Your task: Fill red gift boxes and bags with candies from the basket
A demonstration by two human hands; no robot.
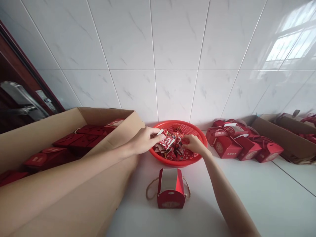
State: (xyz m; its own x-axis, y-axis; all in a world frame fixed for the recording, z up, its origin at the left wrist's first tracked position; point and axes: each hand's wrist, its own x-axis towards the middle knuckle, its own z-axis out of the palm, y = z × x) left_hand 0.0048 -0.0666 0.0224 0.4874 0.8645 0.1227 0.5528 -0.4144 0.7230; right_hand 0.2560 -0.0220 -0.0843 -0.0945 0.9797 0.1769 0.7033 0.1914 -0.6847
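A red plastic basket [176, 163] stands against the wall, filled with small, mostly red wrapped packets [179, 149]. Over its left side my left hand [144, 141] pinches a red-and-white packet [165, 141] between thumb and fingers. My right hand [195, 144] reaches into the basket's right side with its fingers curled in among the packets; what they grip is hidden. In front of the basket sits a small red gift box [171, 200], its top open and its pale inside showing. A twisted rope handle [148, 191] loops out at its side.
To the left, a large cardboard carton [118, 184] holds several red boxes [84, 140]. More red gift boxes [228, 146] cluster on the white countertop [247, 187] at right, beside another cardboard carton [274, 138]. A door handle [22, 102] shows at far left. Behind rises a tiled wall [172, 39].
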